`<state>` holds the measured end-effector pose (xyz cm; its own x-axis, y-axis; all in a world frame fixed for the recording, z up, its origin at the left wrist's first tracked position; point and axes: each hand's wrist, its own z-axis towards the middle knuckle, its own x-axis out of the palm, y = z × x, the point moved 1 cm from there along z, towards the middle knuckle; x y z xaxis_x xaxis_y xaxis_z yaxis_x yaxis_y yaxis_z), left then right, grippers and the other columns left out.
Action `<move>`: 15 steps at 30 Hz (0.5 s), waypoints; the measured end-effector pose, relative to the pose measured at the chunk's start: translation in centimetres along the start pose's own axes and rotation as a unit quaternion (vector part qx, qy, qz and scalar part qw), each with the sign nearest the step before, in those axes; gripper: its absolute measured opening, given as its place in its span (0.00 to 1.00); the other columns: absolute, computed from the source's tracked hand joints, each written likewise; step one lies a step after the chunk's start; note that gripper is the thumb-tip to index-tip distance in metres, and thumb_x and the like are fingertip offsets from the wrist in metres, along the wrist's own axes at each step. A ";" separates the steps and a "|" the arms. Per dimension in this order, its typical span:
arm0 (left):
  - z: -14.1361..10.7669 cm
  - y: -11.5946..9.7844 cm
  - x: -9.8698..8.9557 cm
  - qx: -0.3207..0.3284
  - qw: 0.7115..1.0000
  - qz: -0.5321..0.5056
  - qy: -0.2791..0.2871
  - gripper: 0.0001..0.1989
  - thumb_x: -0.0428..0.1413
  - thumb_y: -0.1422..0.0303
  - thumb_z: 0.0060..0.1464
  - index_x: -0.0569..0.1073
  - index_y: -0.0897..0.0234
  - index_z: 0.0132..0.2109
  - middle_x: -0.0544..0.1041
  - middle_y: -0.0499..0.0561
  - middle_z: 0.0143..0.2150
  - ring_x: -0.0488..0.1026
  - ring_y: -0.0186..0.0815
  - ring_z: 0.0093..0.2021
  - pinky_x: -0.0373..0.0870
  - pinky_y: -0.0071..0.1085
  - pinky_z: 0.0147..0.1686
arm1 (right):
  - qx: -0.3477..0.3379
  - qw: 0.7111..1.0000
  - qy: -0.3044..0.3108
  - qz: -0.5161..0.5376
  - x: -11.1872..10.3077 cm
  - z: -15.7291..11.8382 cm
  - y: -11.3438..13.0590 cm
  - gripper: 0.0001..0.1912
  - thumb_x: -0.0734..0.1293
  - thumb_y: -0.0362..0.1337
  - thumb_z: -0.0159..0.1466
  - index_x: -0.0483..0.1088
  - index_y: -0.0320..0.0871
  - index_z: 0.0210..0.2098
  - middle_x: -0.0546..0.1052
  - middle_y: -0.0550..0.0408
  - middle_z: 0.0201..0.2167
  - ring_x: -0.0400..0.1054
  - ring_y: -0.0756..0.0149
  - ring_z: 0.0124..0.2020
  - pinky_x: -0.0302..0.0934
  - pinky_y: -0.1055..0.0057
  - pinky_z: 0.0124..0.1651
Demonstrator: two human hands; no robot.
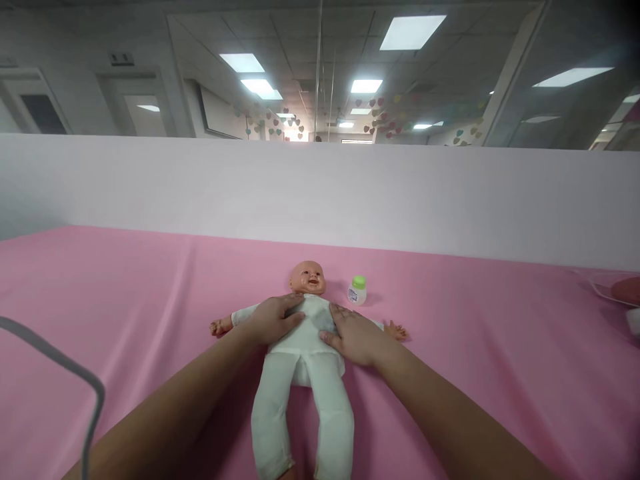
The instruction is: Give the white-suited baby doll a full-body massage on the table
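Note:
A baby doll in a white top and white trousers lies on its back on a pink sheet, head at the far end, arms spread out. My left hand rests on the left side of its chest, near the shoulder, fingers stretched out. On the right side of the chest lies my right hand, flat with its fingers extended. Between the two hands a greyish patch shows on the white top. Just beyond my right hand, a small bottle with a green cap and a label stands upright beside the doll's head.
The pink sheet covers the surface up to a low white wall, with glass above it. A grey cable or tube curves in at the left. At the right edge sits a clear tray with a reddish item.

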<state>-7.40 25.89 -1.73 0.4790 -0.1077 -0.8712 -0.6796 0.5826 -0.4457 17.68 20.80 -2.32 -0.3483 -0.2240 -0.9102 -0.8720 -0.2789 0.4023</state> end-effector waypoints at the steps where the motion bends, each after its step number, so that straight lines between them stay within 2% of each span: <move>1: -0.1 0.5 0.1 -0.014 1.000 0.000 -0.018 0.31 0.49 0.52 0.66 0.70 0.63 0.69 0.70 0.55 0.70 0.67 0.47 0.70 0.61 0.43 0.70 | 0.010 1.000 0.004 -0.008 -0.1 -0.1 0.3 0.47 0.56 0.61 0.71 0.44 0.35 0.77 0.51 0.38 0.76 0.49 0.43 0.76 0.49 0.50 0.73; 4: -0.5 1.5 0.4 -0.038 0.998 -0.001 -0.048 0.30 0.47 0.51 0.67 0.72 0.63 0.67 0.72 0.54 0.68 0.68 0.48 0.68 0.63 0.45 0.69 | 0.033 0.999 0.025 -0.030 -1.1 -1.1 2.0 0.46 0.56 0.59 0.72 0.45 0.33 0.77 0.53 0.35 0.75 0.53 0.38 0.74 0.54 0.46 0.70; 7: -0.7 1.8 0.5 -0.042 0.998 -0.006 -0.049 0.29 0.47 0.51 0.67 0.72 0.60 0.67 0.73 0.53 0.67 0.70 0.47 0.67 0.65 0.44 0.68 | 0.015 0.998 0.052 -0.036 -2.2 -3.7 4.6 0.42 0.59 0.57 0.71 0.51 0.39 0.76 0.51 0.39 0.76 0.52 0.37 0.74 0.54 0.42 0.70; 9: -0.7 1.8 0.6 -0.046 0.998 -0.007 -0.046 0.29 0.47 0.50 0.67 0.72 0.58 0.67 0.73 0.52 0.67 0.70 0.47 0.67 0.65 0.44 0.68 | -0.061 0.995 0.074 -0.023 -2.4 -5.9 6.7 0.41 0.67 0.54 0.68 0.56 0.43 0.74 0.53 0.42 0.76 0.49 0.40 0.75 0.49 0.45 0.74; 12: -0.6 1.9 0.7 -0.056 0.997 -0.010 -0.047 0.30 0.47 0.50 0.67 0.72 0.59 0.67 0.72 0.52 0.68 0.70 0.47 0.68 0.64 0.43 0.68 | -0.219 0.969 0.112 0.032 -1.9 -8.2 9.1 0.42 0.70 0.56 0.65 0.58 0.50 0.74 0.60 0.47 0.74 0.53 0.44 0.74 0.45 0.49 0.76; 15: -0.5 1.9 0.8 -0.055 0.997 -0.016 -0.049 0.30 0.47 0.51 0.67 0.72 0.60 0.67 0.72 0.52 0.68 0.70 0.47 0.67 0.64 0.42 0.68 | -0.285 0.952 0.101 0.049 -1.0 -7.3 9.2 0.42 0.70 0.55 0.66 0.57 0.49 0.74 0.60 0.47 0.73 0.53 0.45 0.74 0.40 0.48 0.77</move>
<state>-8.58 26.48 -3.40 0.5496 -0.0420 -0.8344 -0.7174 0.4882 -0.4971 12.58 11.65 3.03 -0.2957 -0.4335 -0.8513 -0.4896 -0.6964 0.5247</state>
